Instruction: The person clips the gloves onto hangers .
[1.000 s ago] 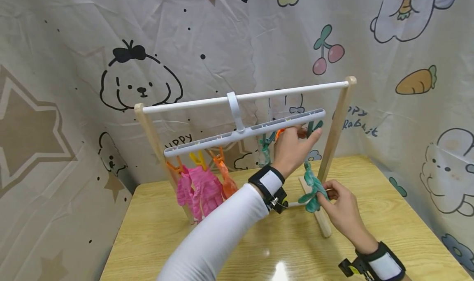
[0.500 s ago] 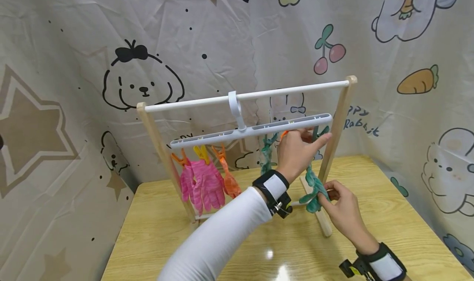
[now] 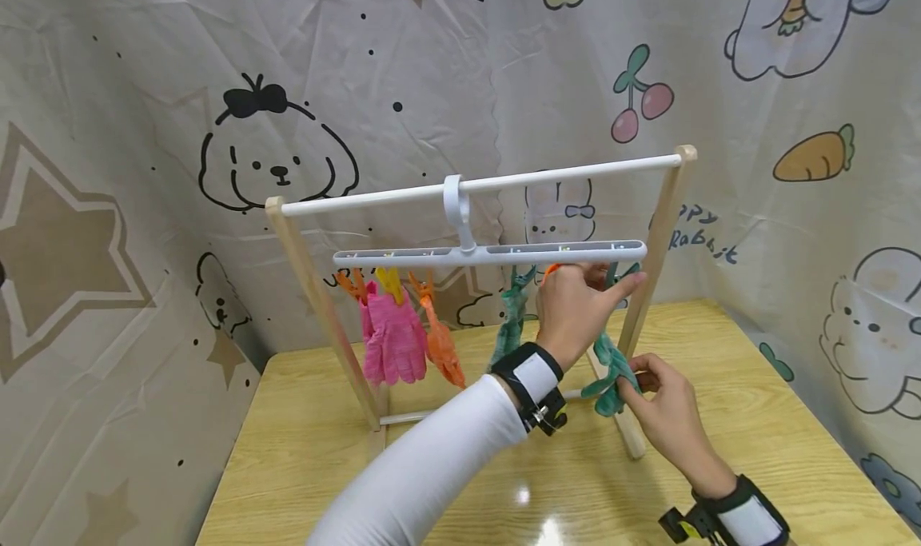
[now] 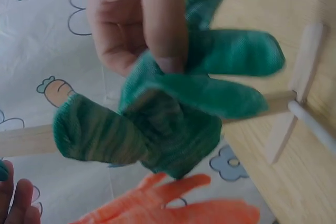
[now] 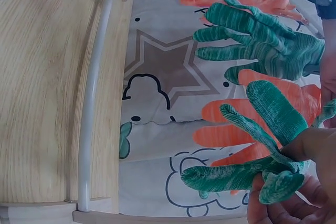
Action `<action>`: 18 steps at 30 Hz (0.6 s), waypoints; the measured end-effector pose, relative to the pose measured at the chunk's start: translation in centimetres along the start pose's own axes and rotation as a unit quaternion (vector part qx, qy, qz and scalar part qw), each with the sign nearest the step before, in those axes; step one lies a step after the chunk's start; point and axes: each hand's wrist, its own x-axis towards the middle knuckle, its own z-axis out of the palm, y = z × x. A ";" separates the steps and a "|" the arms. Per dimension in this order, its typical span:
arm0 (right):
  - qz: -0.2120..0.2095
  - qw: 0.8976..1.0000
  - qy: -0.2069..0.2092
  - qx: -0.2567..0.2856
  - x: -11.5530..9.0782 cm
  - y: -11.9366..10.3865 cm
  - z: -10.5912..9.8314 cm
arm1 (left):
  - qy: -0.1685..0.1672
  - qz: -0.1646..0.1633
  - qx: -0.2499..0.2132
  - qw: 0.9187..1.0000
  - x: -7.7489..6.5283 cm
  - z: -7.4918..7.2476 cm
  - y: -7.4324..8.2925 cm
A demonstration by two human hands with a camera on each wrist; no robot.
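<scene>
My left hand [image 3: 572,306] is raised at the right end of a white clip hanger [image 3: 475,255]. Its thumb and fingers pinch a dark green clothespin [image 3: 612,274] hanging there. Below it, my right hand [image 3: 665,406] pinches a green knit glove [image 3: 610,370] between thumb and fingers. In the left wrist view the glove's fingers [image 4: 231,51] spread out around that grip. Behind it hangs an orange glove [image 5: 226,129], mostly hidden by my left hand in the head view. Another green glove [image 5: 257,40] hangs farther left along the hanger.
The hanger hooks over the white rail [image 3: 576,172] of a wooden rack on the table [image 3: 302,466]. Pink gloves [image 3: 394,338] and an orange glove [image 3: 442,350] hang from clothespins on its left half. A patterned curtain [image 3: 432,90] stands close behind.
The hanger has swung from a tilt, right end high, to nearly level, and the hanging gloves have shifted with it. My left hand has dropped slightly with its end. My right hand is almost still.
</scene>
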 end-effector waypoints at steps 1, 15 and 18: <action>0.001 1.000 0.000 0.000 0.0 0.0 0.0 | 0.003 0.006 0.011 1.000 -0.1 0.0 -0.1; 0.002 1.000 0.000 -0.006 -0.3 0.0 0.1 | 0.037 0.159 0.144 0.976 -0.7 -0.4 -1.0; 0.003 1.000 0.000 -0.007 -0.4 0.0 0.1 | 0.049 0.183 0.158 0.969 -0.7 -0.4 -1.0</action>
